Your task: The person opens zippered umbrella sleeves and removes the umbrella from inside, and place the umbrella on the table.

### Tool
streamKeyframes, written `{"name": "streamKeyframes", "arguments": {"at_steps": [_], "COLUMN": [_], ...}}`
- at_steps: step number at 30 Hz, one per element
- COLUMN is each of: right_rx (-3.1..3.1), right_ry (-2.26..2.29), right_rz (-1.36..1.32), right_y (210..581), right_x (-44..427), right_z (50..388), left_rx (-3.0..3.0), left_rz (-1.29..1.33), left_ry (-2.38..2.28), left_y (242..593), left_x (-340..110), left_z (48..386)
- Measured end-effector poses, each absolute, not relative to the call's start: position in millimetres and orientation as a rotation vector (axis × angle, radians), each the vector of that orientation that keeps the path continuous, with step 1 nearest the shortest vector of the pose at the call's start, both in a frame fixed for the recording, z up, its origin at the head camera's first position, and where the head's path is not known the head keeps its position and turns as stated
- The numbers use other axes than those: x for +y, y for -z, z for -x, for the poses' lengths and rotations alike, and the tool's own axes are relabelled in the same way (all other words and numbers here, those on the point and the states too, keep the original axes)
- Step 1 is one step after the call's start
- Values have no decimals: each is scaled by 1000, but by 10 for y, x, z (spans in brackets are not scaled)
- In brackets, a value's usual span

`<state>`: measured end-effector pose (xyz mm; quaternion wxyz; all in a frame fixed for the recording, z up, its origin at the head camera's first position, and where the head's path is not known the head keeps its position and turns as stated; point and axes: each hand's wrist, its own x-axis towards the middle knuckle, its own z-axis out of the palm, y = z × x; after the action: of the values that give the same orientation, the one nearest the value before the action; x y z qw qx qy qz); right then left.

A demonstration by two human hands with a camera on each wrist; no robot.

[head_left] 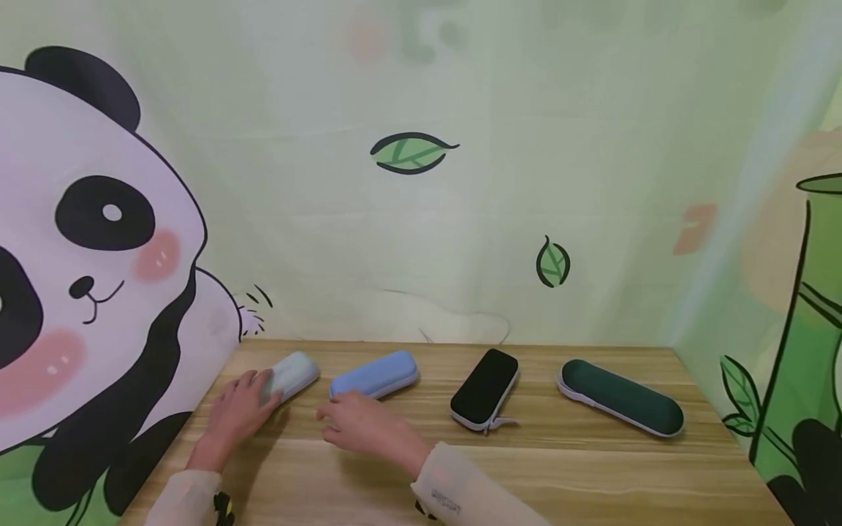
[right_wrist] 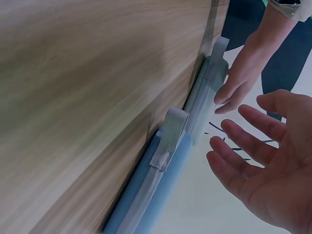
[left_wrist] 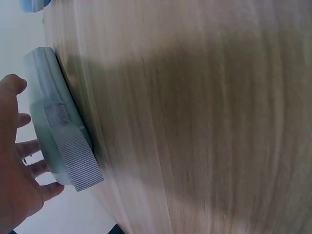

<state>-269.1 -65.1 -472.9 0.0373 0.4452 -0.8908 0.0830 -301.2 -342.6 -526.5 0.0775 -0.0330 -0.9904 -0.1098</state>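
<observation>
At the left of the table lies a pale green zip case [head_left: 292, 375] with a ribbed fabric tab [left_wrist: 78, 161]. My left hand [head_left: 240, 405] rests over its left end, fingers spread and loosely bent, not wrapped round it. A blue zip case [head_left: 376, 374] lies just right of it, with a similar ribbed tab [right_wrist: 170, 131]. My right hand [head_left: 371, 427] is in front of this blue case. Its fingers [right_wrist: 229, 161] are relaxed and apart, with nothing between them, in the right wrist view.
A black zip case [head_left: 487, 387] with a loose pull lies right of centre. Farther right is a dark green, long zip case [head_left: 621, 394]. All rest on a wooden table [head_left: 592, 475]. A printed cloth backdrop [head_left: 493, 183] with a panda stands behind it.
</observation>
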Motion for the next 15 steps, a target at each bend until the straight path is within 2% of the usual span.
{"name": "streamKeyframes", "arguments": {"at_steps": [15], "right_rx": [-2794], "right_ry": [-295], "right_rz": [-1362], "right_y": [4763], "right_x": [-814], "right_z": [2690], "left_rx": [-2980], "left_rz": [186], "left_ry": [333], "left_y": [5312], "left_x": [-3406], "left_z": [3143]}}
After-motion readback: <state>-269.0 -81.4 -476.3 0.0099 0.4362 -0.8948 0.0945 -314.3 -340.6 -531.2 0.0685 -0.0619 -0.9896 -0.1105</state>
